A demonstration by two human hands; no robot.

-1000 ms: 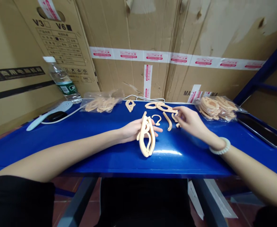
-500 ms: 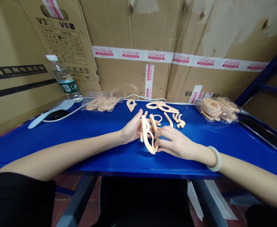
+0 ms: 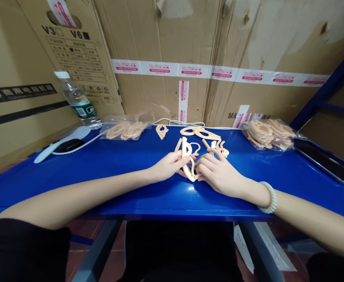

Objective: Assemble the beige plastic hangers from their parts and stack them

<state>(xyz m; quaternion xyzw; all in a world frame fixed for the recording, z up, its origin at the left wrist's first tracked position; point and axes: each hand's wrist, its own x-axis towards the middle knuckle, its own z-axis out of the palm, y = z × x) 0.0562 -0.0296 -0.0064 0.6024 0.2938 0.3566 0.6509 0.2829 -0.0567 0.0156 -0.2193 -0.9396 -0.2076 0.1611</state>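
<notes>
A beige folding clothes hanger is held upright between my two hands above the blue table. Closed around its left arm is my left hand, thumb lying across the front. My right hand grips the other arm, whose tip shows above the fingers; the two arms are spread apart. The joint at the bottom sits between the hands. Just behind lie a loose curved hook, a straight arm piece and small curved parts, partly hidden by my right hand.
Folded hangers lie toward the back of the blue table. Bagged beige parts sit at left and right. A water bottle, pale blue brush-like object, black mouse, white cable and dark tablet surround them. Cardboard boxes stand behind.
The hanger's right arm has swung outward to the right with my right hand, away from the left arm. My left hand's thumb has closed over the left arm.
</notes>
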